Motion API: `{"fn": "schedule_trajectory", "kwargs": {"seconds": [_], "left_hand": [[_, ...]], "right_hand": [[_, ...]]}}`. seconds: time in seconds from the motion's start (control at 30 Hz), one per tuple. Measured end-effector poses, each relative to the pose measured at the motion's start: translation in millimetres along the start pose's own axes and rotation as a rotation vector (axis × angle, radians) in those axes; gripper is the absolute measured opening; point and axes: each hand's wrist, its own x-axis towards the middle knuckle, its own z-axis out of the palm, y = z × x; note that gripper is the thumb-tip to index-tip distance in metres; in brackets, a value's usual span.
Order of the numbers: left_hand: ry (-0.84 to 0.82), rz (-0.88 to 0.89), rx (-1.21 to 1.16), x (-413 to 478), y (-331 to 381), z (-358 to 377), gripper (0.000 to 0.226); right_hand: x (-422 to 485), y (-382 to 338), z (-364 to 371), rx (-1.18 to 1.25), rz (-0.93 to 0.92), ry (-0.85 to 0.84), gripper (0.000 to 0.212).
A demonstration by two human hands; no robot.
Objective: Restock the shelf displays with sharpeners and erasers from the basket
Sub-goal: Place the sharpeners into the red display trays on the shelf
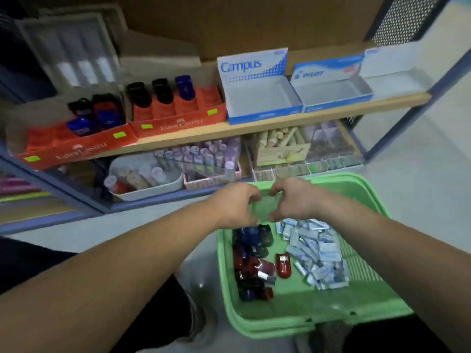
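Forearms are stretching forward, the left hand [234, 206] and right hand [293, 200] hovering close together over the green plastic basket [267, 324], fingers curling inward; whether they are pinching anything cannot be told. Dark plastic sharpeners [252, 266] and white wrapped erasers [313, 253] are lying inside it. Red cardboard display trays [178, 123] are sitting on the wooden shelf [280, 121] beyond.

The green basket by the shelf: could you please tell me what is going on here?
A person is restocking the shelf. The left hand and right hand meet over the green basket, fingers curled as if pinching something thin and clear, too blurred to name. The basket holds sharpeners and wrapped erasers. On the shelf, the red trays are part filled, while the Campus box and Pilot box are empty.
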Motion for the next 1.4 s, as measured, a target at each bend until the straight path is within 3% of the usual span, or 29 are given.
{"fn": "schedule_trajectory", "kwargs": {"seconds": [0.07, 0.17, 0.27, 0.33, 0.5, 0.57, 0.63, 0.7, 0.87, 1.0, 1.07, 1.13, 1.2, 1.3, 1.4], "left_hand": [[-0.061, -0.025, -0.063, 10.8, 4.3, 31.9, 0.058], [-0.180, -0.049, -0.031, 22.2, 8.1, 70.2, 0.029], [-0.109, -0.163, -0.214, 32.5, 5.3, 108.3, 0.022], [-0.034, -0.278, -0.387, 32.2, 3.8, 134.6, 0.025], [-0.031, -0.488, -0.540, 28.8, -8.1, 175.4, 0.029], [-0.002, -0.552, -0.583, 31.2, -10.6, 176.0, 0.028], [0.006, -0.568, -0.582, 34.5, -11.5, 176.9, 0.028], [0.015, -0.551, -0.523, 38.3, -11.9, 177.2, 0.027], [0.088, -0.427, -0.266, 60.0, -12.8, 177.3, 0.023], [-0.042, -0.100, 0.070, 82.8, -17.9, 182.4, 0.030], [-0.204, -0.001, 0.263, 90.0, -23.3, 182.5, 0.059], [-0.357, -0.031, 0.363, 96.3, -29.7, 180.2, 0.093], [-0.383, -0.017, 0.449, 102.8, -36.4, 178.2, 0.107], [-0.370, 0.023, 0.533, 112.0, -43.9, 177.3, 0.106], [-0.370, 0.037, 0.545, 118.7, -45.7, 181.5, 0.089]], "right_hand": [[7.9, 21.1, 20.9, 0.024, 0.039, -0.089, 0.076], [19.9, 48.7, 58.0, 0.083, 0.073, -0.215, 0.063], [31.1, 76.1, 104.6, 0.146, 0.107, -0.196, 0.047], [39.1, 93.4, 138.2, 0.196, 0.113, -0.165, 0.048], [54.1, 125.9, 183.6, -0.221, -0.041, -0.149, 0.070], [54.5, 127.6, 183.5, -0.320, -0.094, -0.170, 0.069], [57.3, 126.4, 185.5, -0.348, -0.102, -0.157, 0.055], [61.6, 125.9, 186.1, -0.312, -0.077, -0.139, 0.034], [72.2, 142.3, 157.8, 0.126, 0.087, -0.145, 0.012], [61.8, 163.3, 142.0, 0.446, 0.219, -0.031, 0.026], [53.5, 167.2, 143.1, 0.554, 0.250, 0.003, 0.029], [47.9, 165.5, 146.7, 0.683, 0.257, -0.004, 0.034], [44.7, 162.7, 148.9, 0.768, 0.251, -0.033, 0.033], [42.7, 161.3, 150.7, 0.811, 0.258, -0.060, 0.027], [45.6, 163.9, 154.6, 0.801, 0.288, -0.061, 0.026]]}}
